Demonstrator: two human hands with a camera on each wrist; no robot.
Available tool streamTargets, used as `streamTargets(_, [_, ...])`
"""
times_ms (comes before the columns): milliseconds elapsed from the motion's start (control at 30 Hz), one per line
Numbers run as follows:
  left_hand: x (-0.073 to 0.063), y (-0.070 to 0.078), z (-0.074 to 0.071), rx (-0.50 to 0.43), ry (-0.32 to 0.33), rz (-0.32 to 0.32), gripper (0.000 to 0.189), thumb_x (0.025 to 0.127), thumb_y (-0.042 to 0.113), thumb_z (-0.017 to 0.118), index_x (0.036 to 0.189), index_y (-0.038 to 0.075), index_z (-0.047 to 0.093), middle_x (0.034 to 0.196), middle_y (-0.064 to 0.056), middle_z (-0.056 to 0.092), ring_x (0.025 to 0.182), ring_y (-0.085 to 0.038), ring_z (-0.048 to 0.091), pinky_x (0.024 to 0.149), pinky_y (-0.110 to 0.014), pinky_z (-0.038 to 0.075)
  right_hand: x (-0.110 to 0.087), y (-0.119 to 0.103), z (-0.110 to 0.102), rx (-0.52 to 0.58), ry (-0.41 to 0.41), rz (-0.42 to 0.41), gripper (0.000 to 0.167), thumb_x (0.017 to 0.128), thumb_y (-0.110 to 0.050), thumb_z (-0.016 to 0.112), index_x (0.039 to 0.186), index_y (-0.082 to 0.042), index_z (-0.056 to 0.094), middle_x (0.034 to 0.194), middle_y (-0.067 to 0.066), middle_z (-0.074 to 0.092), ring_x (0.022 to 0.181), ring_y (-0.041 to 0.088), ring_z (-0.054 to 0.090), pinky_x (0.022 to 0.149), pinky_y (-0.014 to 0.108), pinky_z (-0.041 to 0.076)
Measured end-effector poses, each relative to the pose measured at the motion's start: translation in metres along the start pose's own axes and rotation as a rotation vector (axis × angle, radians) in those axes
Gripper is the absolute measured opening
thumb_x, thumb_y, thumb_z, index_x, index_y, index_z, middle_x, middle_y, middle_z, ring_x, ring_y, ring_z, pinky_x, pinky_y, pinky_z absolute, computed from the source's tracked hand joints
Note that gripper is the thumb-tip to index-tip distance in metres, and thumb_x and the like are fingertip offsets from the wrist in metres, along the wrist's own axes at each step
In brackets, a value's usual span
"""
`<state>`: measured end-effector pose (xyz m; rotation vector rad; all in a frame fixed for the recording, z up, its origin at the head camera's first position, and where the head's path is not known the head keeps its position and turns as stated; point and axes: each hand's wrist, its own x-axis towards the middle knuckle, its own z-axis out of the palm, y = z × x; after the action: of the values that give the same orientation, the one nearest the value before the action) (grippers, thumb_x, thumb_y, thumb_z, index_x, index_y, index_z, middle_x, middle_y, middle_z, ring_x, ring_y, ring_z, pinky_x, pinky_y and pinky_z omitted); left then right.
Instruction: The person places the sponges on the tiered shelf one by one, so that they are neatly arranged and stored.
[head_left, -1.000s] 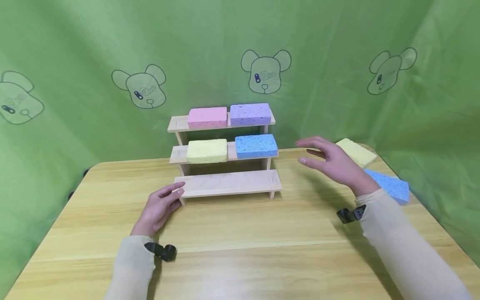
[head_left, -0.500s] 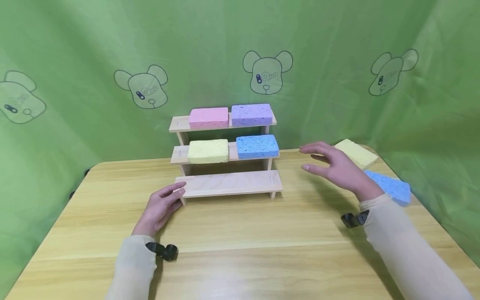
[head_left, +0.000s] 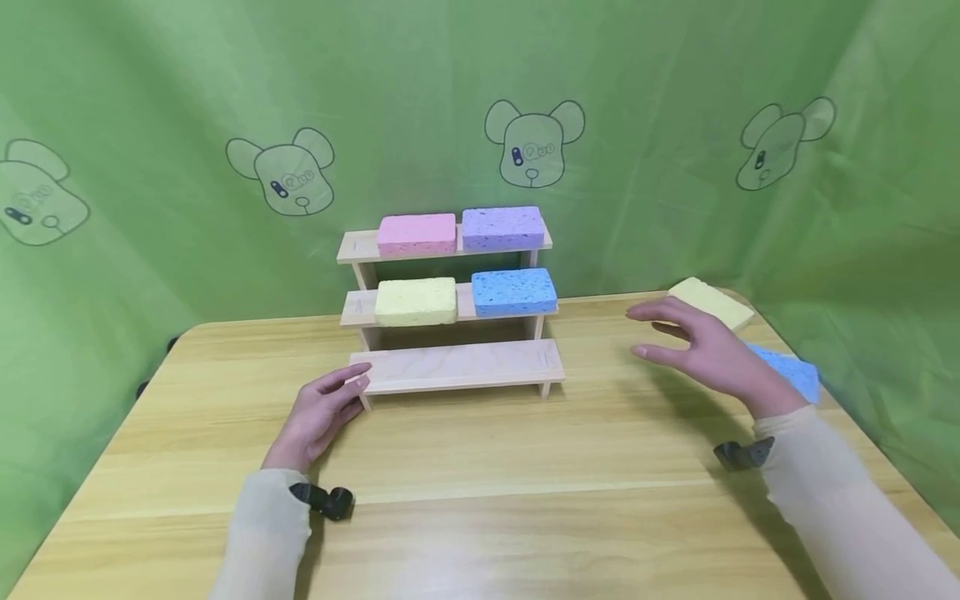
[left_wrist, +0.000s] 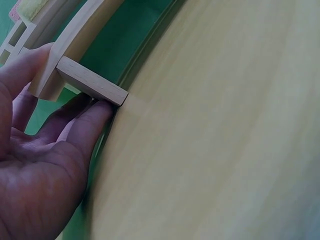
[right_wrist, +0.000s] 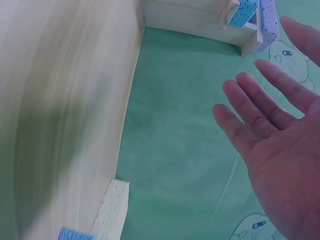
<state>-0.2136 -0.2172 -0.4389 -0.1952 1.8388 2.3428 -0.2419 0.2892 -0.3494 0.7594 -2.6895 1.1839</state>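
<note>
A three-step wooden display stand [head_left: 457, 367] stands on the table. My left hand [head_left: 318, 417] grips the left end of its lowest step; in the left wrist view some fingers lie on the step's end and others against its leg. On the top step sit a pink sponge [head_left: 417, 235] and a purple sponge [head_left: 502, 229]. The middle step bears a pale yellow sponge [head_left: 416, 302] and a blue sponge [head_left: 513, 292]. Raised over the table's right side, my right hand [head_left: 708, 350] has its fingers spread, with nothing in it, as the right wrist view [right_wrist: 280, 145] confirms.
Beyond my right hand, another yellow sponge [head_left: 712, 304] lies near the back right corner of the wooden table [head_left: 487, 525]. A second blue sponge [head_left: 791, 372], partly hidden by that hand, lies at the right edge. Green cloth [head_left: 405, 100] encloses the back and sides.
My right hand has moved right and slightly down, toward the loose sponges, and covers more of the blue one. The left hand has kept its place on the stand.
</note>
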Motion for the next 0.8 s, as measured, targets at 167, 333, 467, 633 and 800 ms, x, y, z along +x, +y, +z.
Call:
streamTargets(167, [-0.001,0.001,0.000,0.013,-0.002,-0.006,0.042,0.095,0.009,0.067,0.134,-0.002,0.058,0.146,-0.015,0.040,0.113,-0.017,0.059,0.100,-0.035,0.048,-0.010,0.007,-0.006,0.012,0.009,0.015,0.047,0.087,-0.007,0.076,0.131,-0.005,0.059,0.130,0.008,0.057,0.117,0.008,0.049,0.103,0.014,0.036])
streamTargets(333, [-0.003,0.002,0.000,0.013,0.000,-0.009,0.042,0.094,0.009,0.067,0.134,-0.001,0.058,0.147,-0.015,0.039,0.114,-0.018,0.058,0.100,-0.034,0.048,-0.021,0.015,-0.014,0.015,0.018,0.036,0.048,0.086,-0.005,0.076,0.131,-0.006,0.059,0.131,0.008,0.055,0.119,0.005,0.046,0.102,0.012,0.036])
streamTargets(467, [-0.003,0.003,0.001,0.008,0.007,-0.013,0.041,0.094,0.009,0.067,0.133,0.000,0.059,0.147,-0.015,0.039,0.113,-0.017,0.058,0.100,-0.034,0.048,-0.030,0.020,-0.022,-0.054,0.006,0.085,0.049,0.086,-0.010,0.077,0.132,-0.009,0.059,0.133,0.008,0.054,0.121,0.011,0.046,0.099,0.006,0.034])
streamTargets(633, [-0.003,0.003,0.001,0.003,0.007,-0.017,0.041,0.093,0.010,0.069,0.132,0.000,0.060,0.146,-0.015,0.040,0.112,-0.017,0.059,0.099,-0.034,0.048,-0.043,0.027,-0.035,-0.147,-0.004,0.164,0.053,0.086,-0.020,0.079,0.134,-0.015,0.057,0.136,0.008,0.053,0.123,0.029,0.043,0.090,0.008,0.030])
streamTargets(800, [-0.001,0.003,0.000,-0.001,0.006,-0.022,0.043,0.093,0.010,0.069,0.133,-0.001,0.059,0.147,-0.014,0.039,0.112,-0.018,0.058,0.100,-0.035,0.048,-0.053,0.031,-0.046,-0.154,-0.013,0.215,0.054,0.087,-0.022,0.077,0.137,-0.014,0.055,0.137,0.010,0.050,0.124,0.034,0.041,0.088,0.012,0.031])
